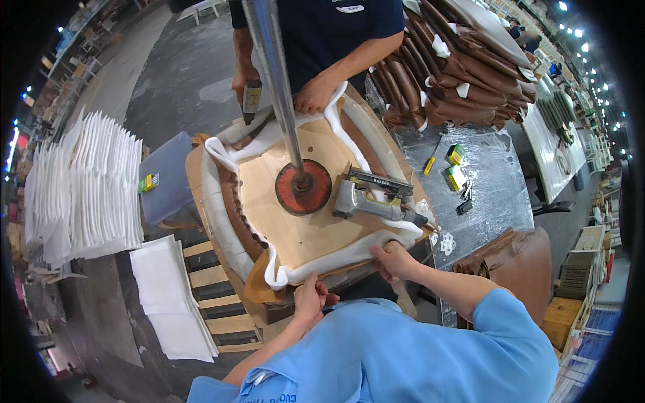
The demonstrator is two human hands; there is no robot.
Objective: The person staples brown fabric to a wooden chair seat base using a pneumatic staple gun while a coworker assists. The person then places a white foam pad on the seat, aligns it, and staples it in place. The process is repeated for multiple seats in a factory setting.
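A wooden seat panel [262,201] lies face up, edged with white padding [329,258] and a brown cover [257,275]. At its near edge, my left hand [312,299] is closed with curled fingers by the cover; what they grip is hidden. To the right, my right hand [393,260] pinches the near edge of the white padding. A grey staple gun [366,201] rests on the panel's right side, touched by neither hand. Pressing on the panel's middle is a red round pad [302,188] on a metal rod [274,67].
Across the panel, a co-worker's hand [245,80] holds another staple gun [252,99]; their other hand [316,94] presses the far edge. White sheets [101,188] stand left. Brown covers [463,67] are piled far right. A yellow-handled screwdriver [430,164] and small boxes [455,176] lie nearby.
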